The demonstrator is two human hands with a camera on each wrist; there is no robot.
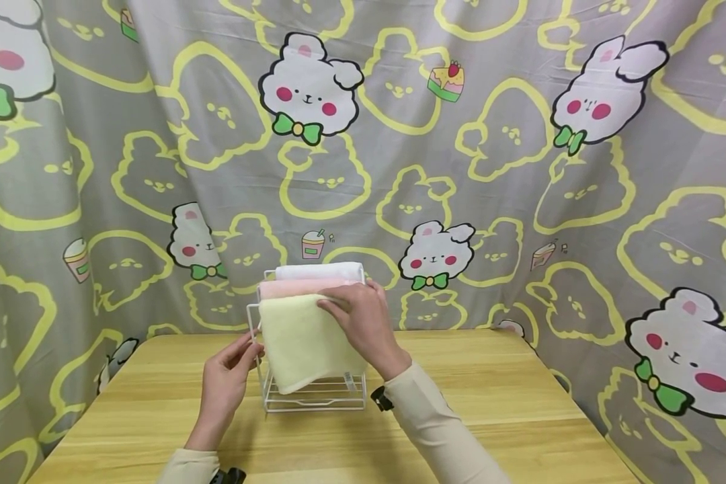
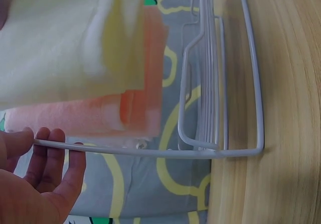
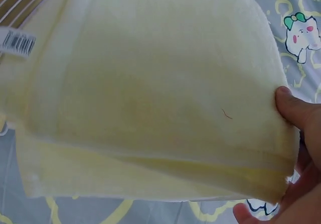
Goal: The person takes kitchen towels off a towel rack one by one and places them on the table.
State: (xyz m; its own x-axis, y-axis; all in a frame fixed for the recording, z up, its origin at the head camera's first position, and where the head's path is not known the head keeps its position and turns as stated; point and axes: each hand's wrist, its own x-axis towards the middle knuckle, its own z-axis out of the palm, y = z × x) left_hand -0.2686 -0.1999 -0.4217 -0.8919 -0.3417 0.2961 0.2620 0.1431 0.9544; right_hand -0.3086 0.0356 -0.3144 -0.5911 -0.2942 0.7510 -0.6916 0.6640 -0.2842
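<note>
A white wire rack [image 1: 314, 405] stands on the table with three folded towels hung across it. At the front is a yellow towel [image 1: 302, 343]; a pink towel [image 1: 296, 288] and a white towel [image 1: 320, 271] hang behind. My left hand [image 1: 226, 376] pinches the rack's left front upright, its thumb and fingers on the thin bar [image 2: 125, 152]. With thumb in front and fingers behind, my right hand [image 1: 366, 326] holds the yellow towel near its upper right corner. In the right wrist view a barcode tag [image 3: 19, 42] shows at the towel's edge.
The rack rests on a wood-grain table [image 1: 472, 417]. Behind and beside the table hangs a grey curtain [image 1: 363, 195] printed with yellow outlines and white rabbits. Small black devices sit at both wrists.
</note>
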